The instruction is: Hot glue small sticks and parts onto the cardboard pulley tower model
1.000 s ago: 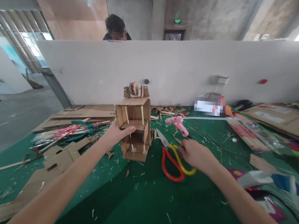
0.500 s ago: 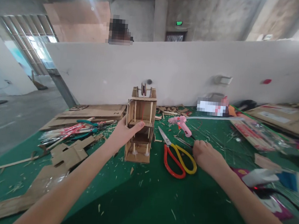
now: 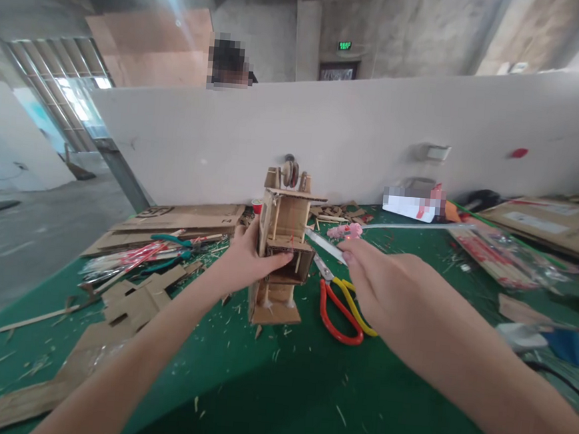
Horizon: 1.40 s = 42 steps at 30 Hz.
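Observation:
Upright on the green tabletop stands a cardboard model (image 3: pixel 292 220), built in open tiers with wooden stick posts, a pulley wheel (image 3: pixel 289 173) on top and a thin red string inside. My left hand (image 3: pixel 252 257) grips it from the left, thumb across the middle tier and fingers hidden behind. In my right hand (image 3: pixel 382 274) is a utility knife (image 3: pixel 325 245); its metal blade points left at the model's right side, near the upper tier. Whether the tip touches cannot be made out. Scissors (image 3: pixel 340 318) with red and yellow handles lie under my right hand, partly covered.
A pink glue gun (image 3: pixel 346 231) lies behind my right hand. Pliers (image 3: pixel 172 240), bagged sticks and cardboard pieces (image 3: pixel 142 299) are on the left. More packets (image 3: pixel 504 257) and cardboard lie right. A white partition (image 3: pixel 215 144) stands behind the table; a person's head shows above it.
My right hand has picked up the utility knife from beside the scissors and brought it left to the model. The model has turned and shifted slightly right in my left hand.

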Each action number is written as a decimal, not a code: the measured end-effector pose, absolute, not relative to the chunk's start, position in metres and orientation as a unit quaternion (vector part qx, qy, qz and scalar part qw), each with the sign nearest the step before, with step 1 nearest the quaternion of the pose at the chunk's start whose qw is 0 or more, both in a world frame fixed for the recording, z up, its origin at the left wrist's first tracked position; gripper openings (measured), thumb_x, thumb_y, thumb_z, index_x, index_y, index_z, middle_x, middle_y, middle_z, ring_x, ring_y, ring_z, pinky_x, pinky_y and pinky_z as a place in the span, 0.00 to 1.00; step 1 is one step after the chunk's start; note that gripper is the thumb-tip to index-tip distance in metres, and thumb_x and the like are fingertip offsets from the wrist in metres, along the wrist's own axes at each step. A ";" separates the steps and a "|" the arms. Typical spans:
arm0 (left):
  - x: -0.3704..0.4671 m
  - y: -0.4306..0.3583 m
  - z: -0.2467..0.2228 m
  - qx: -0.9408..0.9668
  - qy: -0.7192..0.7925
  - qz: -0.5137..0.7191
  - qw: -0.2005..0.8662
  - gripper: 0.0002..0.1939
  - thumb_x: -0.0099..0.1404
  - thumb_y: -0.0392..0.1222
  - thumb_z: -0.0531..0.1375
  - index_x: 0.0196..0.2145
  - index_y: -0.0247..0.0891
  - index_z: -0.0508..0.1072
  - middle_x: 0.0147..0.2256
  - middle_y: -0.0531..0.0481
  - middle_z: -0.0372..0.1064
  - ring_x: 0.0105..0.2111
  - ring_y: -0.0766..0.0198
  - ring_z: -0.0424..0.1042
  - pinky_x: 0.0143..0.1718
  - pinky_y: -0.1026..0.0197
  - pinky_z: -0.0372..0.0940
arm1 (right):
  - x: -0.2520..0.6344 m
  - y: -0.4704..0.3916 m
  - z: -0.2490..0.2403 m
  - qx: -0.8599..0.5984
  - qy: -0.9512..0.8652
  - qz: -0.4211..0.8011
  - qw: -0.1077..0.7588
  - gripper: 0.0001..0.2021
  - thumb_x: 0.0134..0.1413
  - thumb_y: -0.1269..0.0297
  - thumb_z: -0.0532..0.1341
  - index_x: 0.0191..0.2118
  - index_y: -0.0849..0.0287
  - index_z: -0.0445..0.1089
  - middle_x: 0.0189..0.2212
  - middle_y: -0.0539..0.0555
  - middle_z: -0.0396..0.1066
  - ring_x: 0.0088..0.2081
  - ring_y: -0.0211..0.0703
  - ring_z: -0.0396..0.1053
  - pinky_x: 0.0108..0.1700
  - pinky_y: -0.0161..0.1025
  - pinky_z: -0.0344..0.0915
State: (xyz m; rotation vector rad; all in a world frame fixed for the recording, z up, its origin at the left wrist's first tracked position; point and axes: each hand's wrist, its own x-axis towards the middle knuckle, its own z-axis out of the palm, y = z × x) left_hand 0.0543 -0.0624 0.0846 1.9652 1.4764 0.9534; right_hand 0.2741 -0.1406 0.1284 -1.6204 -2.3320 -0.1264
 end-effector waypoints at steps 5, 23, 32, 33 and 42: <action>0.056 -0.061 0.085 0.712 0.520 0.395 0.259 0.31 0.48 0.51 0.68 0.50 0.46 0.70 0.49 0.42 0.64 0.60 0.36 0.47 0.59 0.32 0.48 | 0.252 -0.129 0.149 -0.563 -0.818 -0.084 0.079 0.11 0.49 0.80 0.52 0.36 0.61 0.67 0.20 0.51 0.65 0.19 0.37 0.61 0.23 0.36 0.50; 0.064 -0.060 0.082 0.697 0.451 0.442 0.341 0.25 0.57 0.50 0.62 0.52 0.45 0.66 0.46 0.47 0.71 0.43 0.54 0.71 0.44 0.52 0.68 | 0.223 -0.114 0.159 -0.554 -0.824 -0.104 0.065 0.09 0.45 0.81 0.53 0.27 0.62 0.66 0.18 0.51 0.62 0.19 0.37 0.62 0.22 0.35 0.50; 0.070 -0.062 0.085 0.695 0.454 0.446 0.335 0.23 0.58 0.51 0.60 0.49 0.40 0.66 0.45 0.45 0.71 0.41 0.54 0.71 0.42 0.53 0.67 | 0.221 -0.116 0.144 -0.565 -0.812 -0.040 0.140 0.07 0.51 0.78 0.55 0.34 0.65 0.68 0.22 0.54 0.67 0.23 0.38 0.65 0.27 0.35 0.55; 0.071 -0.061 0.084 0.695 0.455 0.446 0.334 0.23 0.59 0.51 0.60 0.49 0.40 0.66 0.45 0.45 0.71 0.41 0.55 0.72 0.43 0.53 0.67 | 0.220 -0.117 0.141 -0.569 -0.809 -0.029 0.143 0.07 0.52 0.77 0.54 0.35 0.65 0.68 0.22 0.54 0.67 0.23 0.38 0.66 0.28 0.36 0.55; 0.071 -0.062 0.083 0.690 0.450 0.450 0.346 0.24 0.58 0.52 0.61 0.51 0.42 0.66 0.47 0.44 0.70 0.44 0.52 0.71 0.41 0.53 0.68 | 0.219 -0.118 0.142 -0.598 -0.783 -0.043 0.169 0.05 0.53 0.76 0.53 0.34 0.64 0.66 0.21 0.54 0.66 0.21 0.37 0.64 0.24 0.34 0.53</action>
